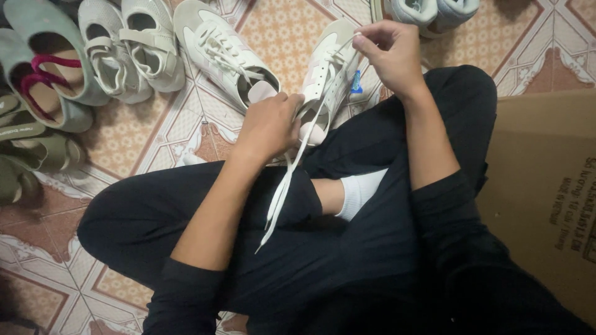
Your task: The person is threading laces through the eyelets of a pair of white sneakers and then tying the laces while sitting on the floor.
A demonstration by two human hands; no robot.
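Hands [268, 127] [390, 53] lace sneaker [326, 77]; blue tag [356, 84], perhaps.

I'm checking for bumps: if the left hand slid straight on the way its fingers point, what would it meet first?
The left hand already touches the held sneaker. Beyond it, up and right, the right hand seems next, though depth is unclear.

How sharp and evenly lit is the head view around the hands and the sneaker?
Head view: sneaker, lace, left hand and right hand are fairly sharp and softly lit; no glare; the dark trousers lose detail in shadow; the left edge near the green shoes is dimmer, slightly soft.
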